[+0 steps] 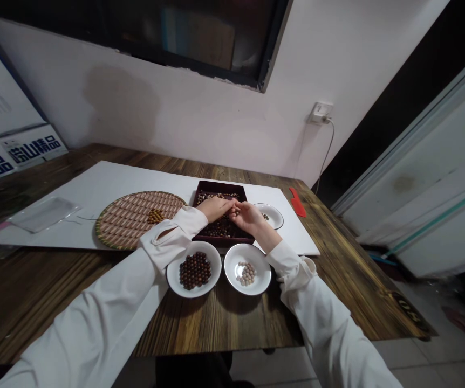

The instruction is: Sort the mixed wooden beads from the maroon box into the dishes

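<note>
Over a dark red box (pixel 239 189) of mixed small beads, my two hands meet at the fingertips. My left hand (pixel 215 208) shows its back, with the fingers bent together and pointing right. My right hand (pixel 248 216) is turned palm up, its fingers curled toward the left fingertips. Whatever lies between the fingers is too small and hidden to make out. Nearest me stand two white bowls: the left bowl (pixel 172 284) has dark brown beads (pixel 195 270), the right bowl (pixel 261 284) pale beads (pixel 246 274). A white dish (pixel 276 216) with a few beads sits behind my right wrist.
A round woven tray (pixel 121 218) carries a cluster of yellow-brown beads (pixel 155 216). Tray and box lie on a white board (pixel 90 180) on the wooden table (pixel 200 334). A clear plastic bag (pixel 44 214) lies left, a red scraper-like tool (pixel 297 203) right. A socket (pixel 320 113) with cable is on the wall.
</note>
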`<state>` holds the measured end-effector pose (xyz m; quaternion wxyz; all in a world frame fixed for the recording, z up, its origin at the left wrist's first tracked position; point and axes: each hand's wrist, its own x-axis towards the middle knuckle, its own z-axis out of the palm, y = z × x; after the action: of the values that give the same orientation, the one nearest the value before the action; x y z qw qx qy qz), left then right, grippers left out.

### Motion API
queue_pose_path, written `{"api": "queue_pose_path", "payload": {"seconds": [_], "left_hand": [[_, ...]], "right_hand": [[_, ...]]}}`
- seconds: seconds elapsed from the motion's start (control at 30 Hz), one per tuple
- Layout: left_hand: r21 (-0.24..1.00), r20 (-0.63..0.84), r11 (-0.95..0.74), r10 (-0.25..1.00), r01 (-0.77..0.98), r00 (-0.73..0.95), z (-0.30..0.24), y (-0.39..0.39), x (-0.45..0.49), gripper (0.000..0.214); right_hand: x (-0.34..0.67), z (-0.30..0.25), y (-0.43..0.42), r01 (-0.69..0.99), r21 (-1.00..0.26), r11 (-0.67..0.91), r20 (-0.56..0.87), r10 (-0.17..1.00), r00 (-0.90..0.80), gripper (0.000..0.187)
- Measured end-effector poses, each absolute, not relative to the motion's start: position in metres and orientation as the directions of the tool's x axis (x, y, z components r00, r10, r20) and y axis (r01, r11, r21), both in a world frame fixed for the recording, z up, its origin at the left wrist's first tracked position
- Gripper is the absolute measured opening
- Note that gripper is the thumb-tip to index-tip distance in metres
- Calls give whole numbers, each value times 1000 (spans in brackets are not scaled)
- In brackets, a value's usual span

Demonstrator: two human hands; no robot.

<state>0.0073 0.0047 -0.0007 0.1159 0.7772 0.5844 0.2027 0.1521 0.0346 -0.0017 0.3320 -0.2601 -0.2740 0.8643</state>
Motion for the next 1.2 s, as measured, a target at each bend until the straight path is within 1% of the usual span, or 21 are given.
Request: {"api": "queue_pose_path", "payload": {"seconds": [0.13,0.33,0.43,0.67,0.87,1.0,1.13,1.2], "left_hand": [[366,166,-281,958,887,235,-1,5,7,55],[385,117,-218,975,897,187,3,2,9,58],[380,109,-207,978,902,178,3,2,10,56],[381,121,-194,980,904,160,1,3,9,55],[391,131,-204,978,898,165,5,0,8,57],[418,147,-189,979,888,140,5,0,8,62],[443,173,-195,976,875,130,3,1,8,66],[457,179,-206,974,866,137,3,1,8,67]], "right_hand": [[152,-3,35,-465,-628,-625,-256,729,-634,21],[151,-2,34,-489,-626,-608,-255,752,-608,42],[151,-2,34,-493,-625,-606,-268,759,-593,46],[150,-4,34,-457,-684,-568,-243,769,-591,31],[150,-4,35,-417,-717,-558,-206,742,-638,33],[150,-5,36,-410,-733,-542,-185,740,-647,30],[151,-7,36,-392,-759,-519,-120,704,-700,17],[151,-7,35,-391,-769,-506,-99,698,-709,14]]}}
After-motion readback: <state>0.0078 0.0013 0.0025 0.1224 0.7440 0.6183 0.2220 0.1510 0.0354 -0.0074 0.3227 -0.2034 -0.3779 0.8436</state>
